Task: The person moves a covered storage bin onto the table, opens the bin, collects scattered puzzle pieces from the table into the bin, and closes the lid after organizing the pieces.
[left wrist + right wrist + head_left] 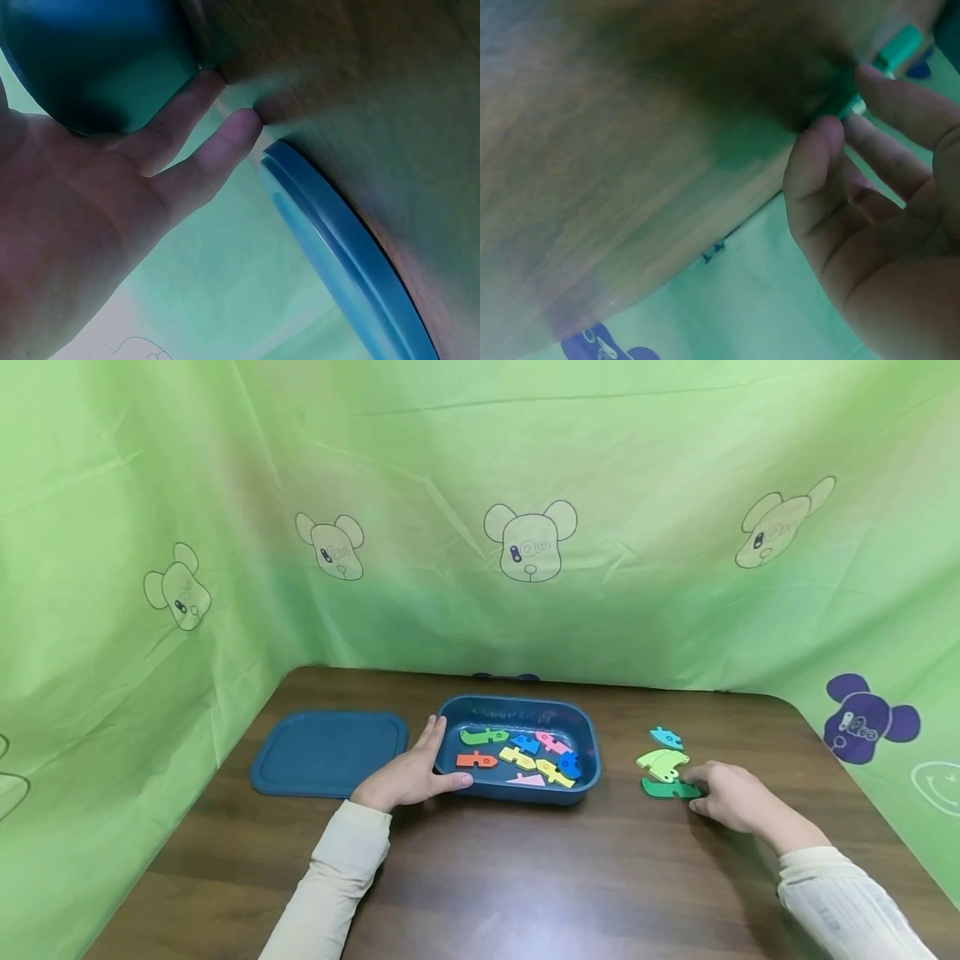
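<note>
Along the left side of the blue box (581, 718) rests my left hand (408, 777), its thumb at the near rim. Two of its fingers (217, 150) look straight in the left wrist view. Inside the box lie several foam puzzle pieces, among them an orange piece (476, 761), a green piece (483, 737) and a yellow piece (555, 773). To the right, my right hand (731, 793) pinches the end of a dark green puzzle piece (667, 789) on the table. Just beyond it are light green pieces (663, 762) and a blue piece (666, 737).
A flat blue lid (330, 756) lies on the wooden table (525, 877), left of the box. Green cloth (420, 610) printed with bear heads hangs behind the table and at both sides.
</note>
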{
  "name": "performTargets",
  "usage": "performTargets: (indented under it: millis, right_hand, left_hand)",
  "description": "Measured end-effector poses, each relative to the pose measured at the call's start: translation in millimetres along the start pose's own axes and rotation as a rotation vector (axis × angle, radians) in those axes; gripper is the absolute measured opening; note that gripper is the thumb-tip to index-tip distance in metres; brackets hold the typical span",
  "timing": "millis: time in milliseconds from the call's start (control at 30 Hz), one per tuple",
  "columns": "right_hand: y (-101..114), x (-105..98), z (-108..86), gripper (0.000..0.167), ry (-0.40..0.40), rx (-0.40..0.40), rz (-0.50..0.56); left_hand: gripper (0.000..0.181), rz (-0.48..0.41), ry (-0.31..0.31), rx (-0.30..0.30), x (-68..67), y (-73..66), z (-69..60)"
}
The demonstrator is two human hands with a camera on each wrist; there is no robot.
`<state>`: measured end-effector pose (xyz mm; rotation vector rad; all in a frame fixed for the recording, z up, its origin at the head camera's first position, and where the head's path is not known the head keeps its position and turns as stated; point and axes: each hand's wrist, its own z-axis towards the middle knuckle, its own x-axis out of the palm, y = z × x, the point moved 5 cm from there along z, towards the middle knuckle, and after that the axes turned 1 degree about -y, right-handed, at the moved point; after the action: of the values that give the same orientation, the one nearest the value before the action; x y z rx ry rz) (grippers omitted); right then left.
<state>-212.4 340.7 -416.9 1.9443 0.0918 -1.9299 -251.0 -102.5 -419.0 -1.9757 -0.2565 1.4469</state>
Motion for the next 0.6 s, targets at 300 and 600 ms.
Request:
performTargets:
  millis: [300,600]
  right_hand:
    - [4.2,2.2,-4.1,0.022,-0.021,-0.016,-0.043]
    - [13.2,-1.3,-6.4,0.018,-0.036,-0.024,-0.022]
  left_hand:
    - [0.110,0.002,-0.003,0.000,0.2,-2.2,1.6]
    - [0.110,0.004,0.000,0.001,0.2,-0.6,1.6]
